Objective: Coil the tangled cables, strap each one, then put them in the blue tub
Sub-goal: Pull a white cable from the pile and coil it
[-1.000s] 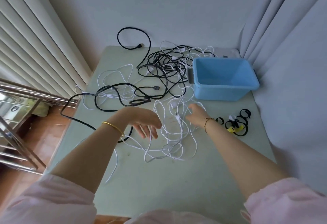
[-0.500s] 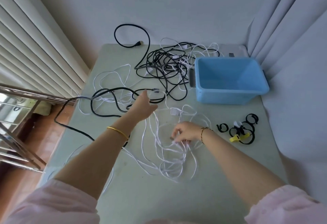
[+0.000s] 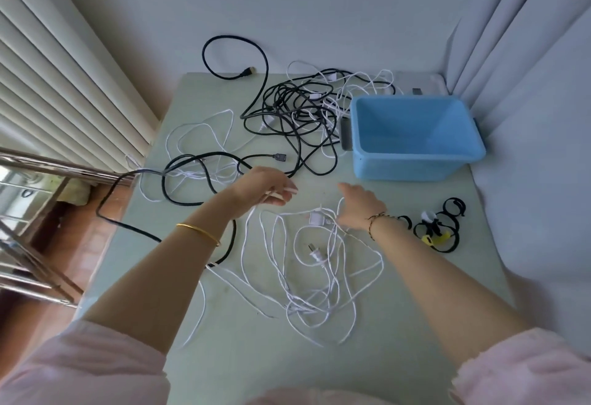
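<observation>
Now, in the head view, a strand of the white cable (image 3: 317, 257) is pinched in the left hand (image 3: 268, 185). Its tangle is spread toward the table's (image 3: 415, 324) near edge, nearer the right hand (image 3: 359, 204), whose grip cannot be told. The blue tub (image 3: 415, 164) is set by the far right corner.

Count: 1 blue tub (image 3: 406, 164); 1 desk (image 3: 399, 324). Hands: 2, left hand (image 3: 265, 185) and right hand (image 3: 358, 206). black cables (image 3: 297, 110): tangled, number unclear, 2 connector ends (image 3: 279, 157) showing. white cables (image 3: 307, 296): tangled, number unclear, 1 two-pin plug (image 3: 316, 256). black loop straps (image 3: 452, 206): at least 4, overlapping.
</observation>
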